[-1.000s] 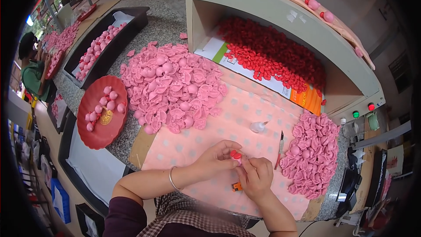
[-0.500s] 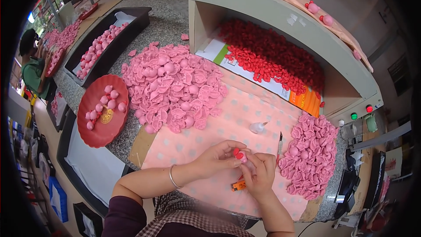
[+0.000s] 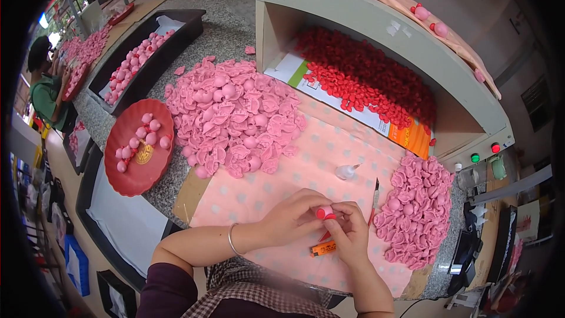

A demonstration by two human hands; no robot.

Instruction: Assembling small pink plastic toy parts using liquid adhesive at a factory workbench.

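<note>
Pinching pink piece [image 3: 324, 212], both hands [image 3: 322, 227]

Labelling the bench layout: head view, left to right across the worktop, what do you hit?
Red plate → big pink pile → left hand → pink piece held by both hands → right hand → small pink pile.

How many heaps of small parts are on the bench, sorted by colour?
Pink heaps: 2, the big heap and the right heap
Red heaps: 1, the shelf heap
Total: 3
</note>
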